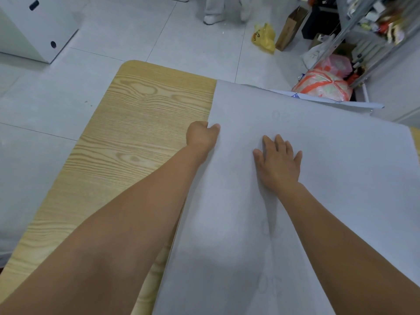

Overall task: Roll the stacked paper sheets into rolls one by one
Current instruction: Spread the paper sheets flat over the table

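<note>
Paper sheets (318, 178): pale grey stack, flat, filling the centre and right of the frame on a wood-grain worktop (136, 123); faint mirrored digits show through the top sheet. Left hand (202, 136): at frame centre, pinching the stack's left edge, thumb on top, fingers curled under. Right hand (278, 163): just right of it, flat and spread, palm down on the top sheet. Yellow bag (264, 38): on the tiled floor, upper right. White cabinet (34, 28): upper left.

One table (141, 123), two hands, one paper stack (318, 178), three bags
</note>
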